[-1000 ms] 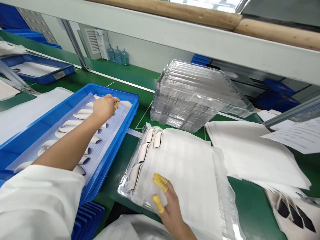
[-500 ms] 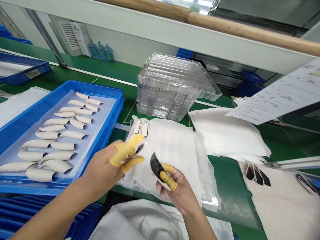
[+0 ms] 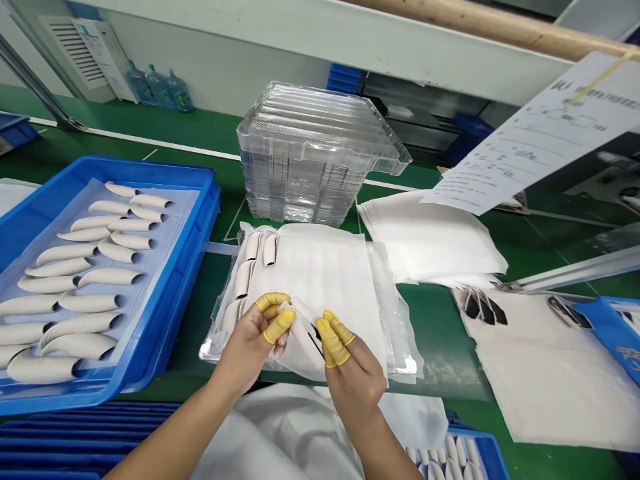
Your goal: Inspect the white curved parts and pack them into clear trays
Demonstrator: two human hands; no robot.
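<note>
Head view: left hand (image 3: 250, 350) and right hand (image 3: 353, 377) are close together low in frame, fingers bent, both pinching a curved white strip-like piece (image 3: 304, 330) with a dark inner face. Yellow finger cots (image 3: 333, 343) cover the gripping fingers on both hands. The piece sits between the hands, above a clear plastic tray (image 3: 213, 350) lined with a white sheet (image 3: 320, 267). Four similar curved white pieces (image 3: 245, 279) lie along that tray's left side. To the left, a blue plastic tray (image 3: 200, 193) holds rows of more curved white pieces (image 3: 87, 303) on a pale liner. Behind, a stack of clear plastic trays (image 3: 300, 157) stands on the green surface (image 3: 215, 137). To the right lies a pile of white sheets (image 3: 425, 240), with a printed paper sheet (image 3: 540, 133) hanging above.
</note>
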